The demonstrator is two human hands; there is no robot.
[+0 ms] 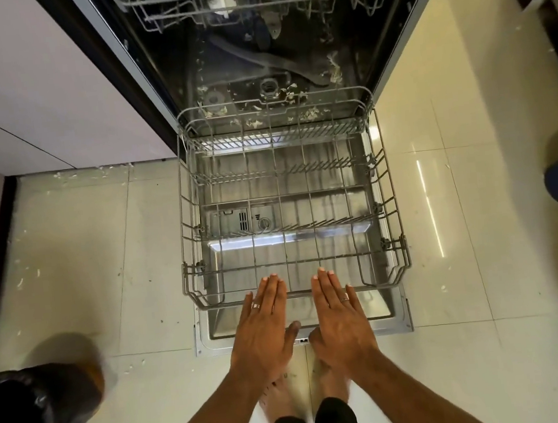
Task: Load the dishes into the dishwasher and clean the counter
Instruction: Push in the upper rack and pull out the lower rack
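Loading not begun, by the look; lower rack (291, 206) pulled out on the dishwasher's door (304, 332), bare, just ahead of left hand (266, 329) and right hand (341, 322), both flat, fingers straight, holding nothing; dishes unseen; next, fetch them.

At frame centre, a wire rack (289, 210) is seen pulled out over the door (399, 322); both flat hands (265, 326) (340, 318) are held at its lower edge.

- No legible text, label, brand, number or sign is found anywhere in the head view.
- The dishwasher door (304, 337) carries small dark marks at its front edge; these are too small to read.
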